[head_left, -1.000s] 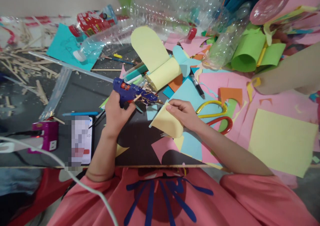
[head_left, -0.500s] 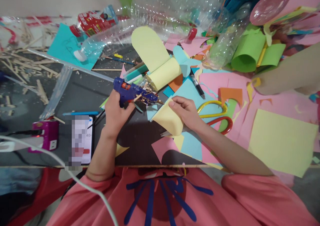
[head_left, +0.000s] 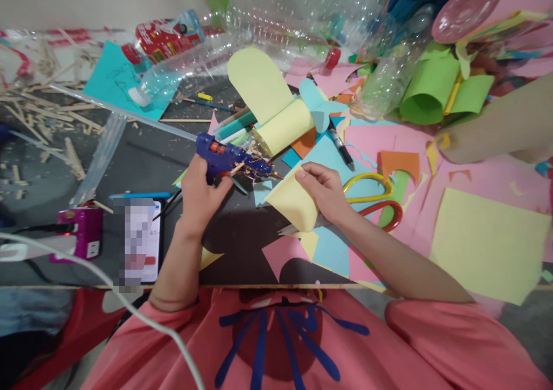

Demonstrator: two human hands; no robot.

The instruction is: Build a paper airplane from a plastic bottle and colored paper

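Observation:
My left hand (head_left: 202, 191) is wrapped round the handle of a blue glue gun (head_left: 220, 156), with bits of wood stuck along its barrel. The gun's nozzle points right, close to the upper left edge of a curved pale yellow paper (head_left: 296, 200). That paper is pinched between the thumb and fingers of my right hand (head_left: 322, 185). Behind the gun lies a rolled yellow paper piece (head_left: 285, 126) with a long rounded flap, and a light blue paper shape (head_left: 317, 105) at its right end. Scissors (head_left: 380, 191) with yellow and red handles lie partly under my right hand.
Clear plastic bottles (head_left: 268, 38) lie along the back. At the left are wood sticks (head_left: 64, 110), a purple power adapter (head_left: 82, 234) and a phone (head_left: 149, 240). Another person's arm (head_left: 496, 119) reaches in from the right. A yellow sheet (head_left: 488, 243) lies at the right.
The curved yellow paper and my right hand have shifted slightly right, and the paper is turned a little. My left hand and the glue gun look almost unmoved.

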